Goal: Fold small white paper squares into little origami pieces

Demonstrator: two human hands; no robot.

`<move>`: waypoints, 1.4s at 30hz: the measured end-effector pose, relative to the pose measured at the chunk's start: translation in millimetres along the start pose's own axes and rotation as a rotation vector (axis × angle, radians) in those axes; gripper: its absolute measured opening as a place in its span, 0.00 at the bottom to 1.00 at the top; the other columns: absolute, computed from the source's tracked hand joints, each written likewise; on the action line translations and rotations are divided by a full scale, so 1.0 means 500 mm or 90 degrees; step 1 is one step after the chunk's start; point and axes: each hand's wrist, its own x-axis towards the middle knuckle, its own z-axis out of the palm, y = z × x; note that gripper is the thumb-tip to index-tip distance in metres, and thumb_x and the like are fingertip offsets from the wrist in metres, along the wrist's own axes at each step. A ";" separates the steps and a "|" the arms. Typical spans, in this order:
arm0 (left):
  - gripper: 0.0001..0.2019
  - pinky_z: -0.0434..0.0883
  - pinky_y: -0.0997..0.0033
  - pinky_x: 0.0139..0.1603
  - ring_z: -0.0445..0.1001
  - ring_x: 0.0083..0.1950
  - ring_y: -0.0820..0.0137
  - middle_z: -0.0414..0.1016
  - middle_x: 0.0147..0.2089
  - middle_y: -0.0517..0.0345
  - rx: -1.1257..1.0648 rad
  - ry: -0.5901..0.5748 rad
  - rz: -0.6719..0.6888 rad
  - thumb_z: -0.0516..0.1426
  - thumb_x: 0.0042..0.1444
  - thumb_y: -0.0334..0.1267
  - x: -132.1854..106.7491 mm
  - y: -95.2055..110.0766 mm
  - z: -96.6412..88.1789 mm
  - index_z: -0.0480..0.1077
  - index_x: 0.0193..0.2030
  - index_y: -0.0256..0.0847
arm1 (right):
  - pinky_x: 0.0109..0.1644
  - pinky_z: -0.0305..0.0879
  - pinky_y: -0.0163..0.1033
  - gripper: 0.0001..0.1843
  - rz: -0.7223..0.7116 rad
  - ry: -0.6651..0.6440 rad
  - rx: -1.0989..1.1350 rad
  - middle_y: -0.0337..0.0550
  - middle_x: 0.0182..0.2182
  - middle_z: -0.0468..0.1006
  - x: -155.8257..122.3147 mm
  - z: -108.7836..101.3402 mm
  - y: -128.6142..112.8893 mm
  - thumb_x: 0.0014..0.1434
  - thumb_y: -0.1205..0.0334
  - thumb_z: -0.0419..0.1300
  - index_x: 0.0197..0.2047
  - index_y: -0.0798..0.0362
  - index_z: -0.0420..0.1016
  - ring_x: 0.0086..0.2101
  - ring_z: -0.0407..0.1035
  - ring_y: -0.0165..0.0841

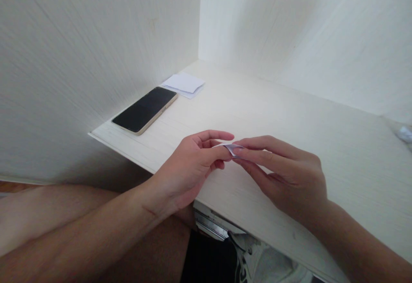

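"where was the small white paper (238, 149)?"
"over the white tabletop (257, 107). the right hand (286, 171) pinched one end in its fingertips, and the left hand (196, 158) pinched the other with its thumb on top."
"and the rest?"
"a phone (146, 109) lay screen up on the tabletop, just beside some stacked white sheets (185, 82) near the side wall (106, 38)."

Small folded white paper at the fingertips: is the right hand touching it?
Touching: the head view shows the right hand with a fingertip lying directly on the small folded white paper, no gap between.
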 end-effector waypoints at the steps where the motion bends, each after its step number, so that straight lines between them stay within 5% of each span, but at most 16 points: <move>1: 0.12 0.67 0.77 0.35 0.72 0.35 0.76 0.78 0.33 0.60 -0.007 0.012 -0.009 0.70 0.47 0.28 -0.003 0.001 0.004 0.80 0.40 0.37 | 0.45 0.79 0.31 0.11 -0.003 0.001 0.007 0.48 0.44 0.87 0.000 0.000 0.000 0.62 0.75 0.67 0.46 0.53 0.85 0.41 0.82 0.31; 7: 0.06 0.73 0.78 0.39 0.74 0.36 0.77 0.79 0.35 0.59 -0.024 -0.002 0.038 0.69 0.51 0.29 -0.019 0.002 0.009 0.80 0.37 0.35 | 0.44 0.79 0.32 0.12 0.015 0.018 0.026 0.47 0.44 0.86 0.000 -0.004 -0.003 0.62 0.76 0.67 0.44 0.52 0.85 0.41 0.82 0.30; 15: 0.06 0.77 0.73 0.41 0.78 0.34 0.73 0.82 0.35 0.57 0.158 -0.042 0.134 0.68 0.57 0.37 -0.013 0.010 -0.009 0.81 0.38 0.37 | 0.44 0.80 0.35 0.11 0.039 0.033 0.029 0.46 0.42 0.87 -0.003 -0.005 0.000 0.62 0.74 0.68 0.44 0.51 0.85 0.41 0.82 0.32; 25: 0.03 0.80 0.69 0.35 0.78 0.35 0.69 0.80 0.35 0.53 0.069 -0.079 -0.013 0.66 0.55 0.33 -0.005 0.033 -0.012 0.80 0.34 0.35 | 0.43 0.79 0.42 0.13 0.020 0.004 0.002 0.46 0.49 0.81 0.000 -0.005 -0.009 0.64 0.75 0.62 0.42 0.46 0.82 0.42 0.79 0.34; 32: 0.07 0.76 0.70 0.30 0.78 0.27 0.70 0.80 0.29 0.54 0.394 -0.150 0.036 0.65 0.58 0.38 0.014 0.059 -0.034 0.81 0.32 0.37 | 0.41 0.76 0.41 0.11 0.032 -0.063 0.056 0.48 0.49 0.76 -0.004 0.002 0.003 0.66 0.74 0.59 0.40 0.51 0.80 0.39 0.75 0.32; 36: 0.08 0.74 0.71 0.28 0.78 0.25 0.69 0.80 0.27 0.55 0.485 -0.155 0.066 0.62 0.60 0.37 0.024 0.058 -0.027 0.79 0.32 0.38 | 0.42 0.75 0.43 0.09 0.104 -0.104 0.099 0.50 0.49 0.76 -0.001 0.002 0.002 0.65 0.72 0.60 0.37 0.52 0.80 0.38 0.76 0.34; 42: 0.06 0.76 0.69 0.37 0.82 0.33 0.67 0.83 0.31 0.54 0.418 -0.143 0.125 0.65 0.60 0.39 0.021 0.042 -0.023 0.79 0.35 0.39 | 0.34 0.69 0.39 0.08 0.394 -0.117 0.323 0.45 0.36 0.81 0.006 0.002 0.011 0.62 0.58 0.66 0.34 0.51 0.80 0.34 0.73 0.34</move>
